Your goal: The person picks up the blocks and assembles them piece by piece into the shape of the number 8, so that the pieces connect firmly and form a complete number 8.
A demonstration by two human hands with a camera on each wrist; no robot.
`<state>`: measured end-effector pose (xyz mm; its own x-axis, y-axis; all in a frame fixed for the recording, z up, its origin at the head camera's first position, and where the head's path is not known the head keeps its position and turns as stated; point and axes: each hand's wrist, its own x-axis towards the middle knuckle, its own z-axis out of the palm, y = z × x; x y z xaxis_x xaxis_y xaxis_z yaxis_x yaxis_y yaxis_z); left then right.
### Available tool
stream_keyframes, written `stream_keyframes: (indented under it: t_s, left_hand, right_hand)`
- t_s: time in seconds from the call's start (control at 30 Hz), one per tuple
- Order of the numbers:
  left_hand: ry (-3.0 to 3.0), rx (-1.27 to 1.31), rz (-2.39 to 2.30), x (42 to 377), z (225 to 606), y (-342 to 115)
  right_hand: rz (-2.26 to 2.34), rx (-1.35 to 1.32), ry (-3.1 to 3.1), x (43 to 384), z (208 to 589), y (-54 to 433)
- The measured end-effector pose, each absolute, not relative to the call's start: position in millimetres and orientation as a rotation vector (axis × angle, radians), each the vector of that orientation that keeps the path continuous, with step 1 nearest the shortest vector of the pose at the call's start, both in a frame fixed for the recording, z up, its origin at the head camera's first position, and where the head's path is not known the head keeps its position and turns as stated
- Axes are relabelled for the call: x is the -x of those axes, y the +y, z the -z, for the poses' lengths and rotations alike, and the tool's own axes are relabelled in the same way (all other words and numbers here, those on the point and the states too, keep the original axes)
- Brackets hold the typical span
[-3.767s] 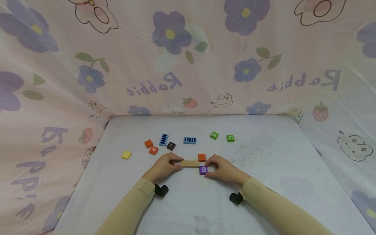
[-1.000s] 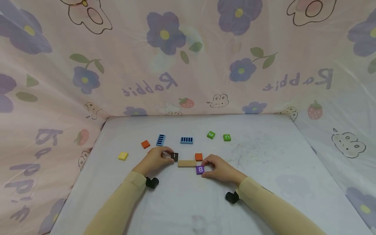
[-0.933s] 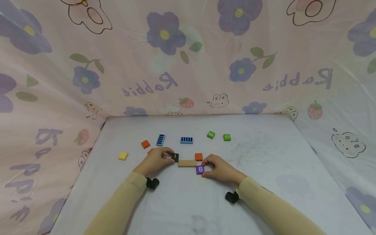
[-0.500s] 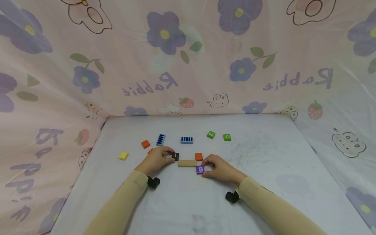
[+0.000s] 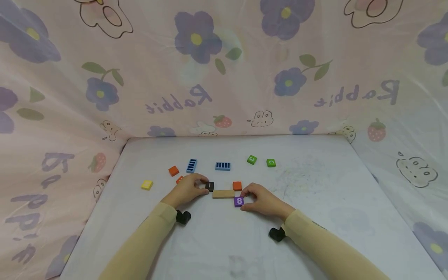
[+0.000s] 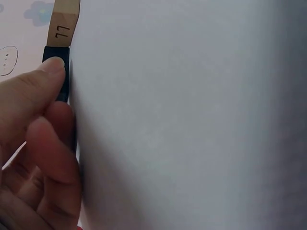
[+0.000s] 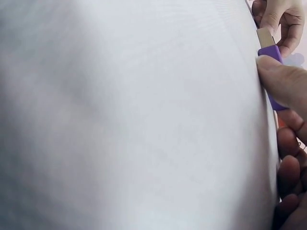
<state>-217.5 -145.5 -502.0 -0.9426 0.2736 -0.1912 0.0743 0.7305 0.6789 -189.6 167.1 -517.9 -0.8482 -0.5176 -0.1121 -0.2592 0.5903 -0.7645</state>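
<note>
Head view: a flowered cloth (image 5: 238, 77) is hung behind and beside the white desk (image 5: 227, 237), over which two cream sleeves (image 5: 143, 237) are extended. By the left hand (image 5: 187, 190), a black tile (image 5: 210, 186) is pinched between thumb and fingers, just beside the left end of the wooden block (image 5: 223, 194). By the right hand (image 5: 265, 200), a purple tile (image 5: 238, 201) marked 8 is pinched at the block's right end, toward the near side. On the desk beyond the block, two blue tiles (image 5: 223, 166) are laid well apart. An orange tile (image 5: 237, 186) is placed at the block's far right corner; whether they touch cannot be told. Two green tiles (image 5: 271, 163) are seen at back right, a yellow tile (image 5: 147, 184) at far left.
</note>
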Motion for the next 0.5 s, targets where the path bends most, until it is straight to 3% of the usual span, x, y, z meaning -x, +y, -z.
stream_keyframes:
  t_s: [0.5]
  left_hand:
    - [2.638,-0.288,-1.024,218.6,500.8,-147.0]
  right_hand:
    - [1.143,0.621,2.49,188.6,515.4,166.4]
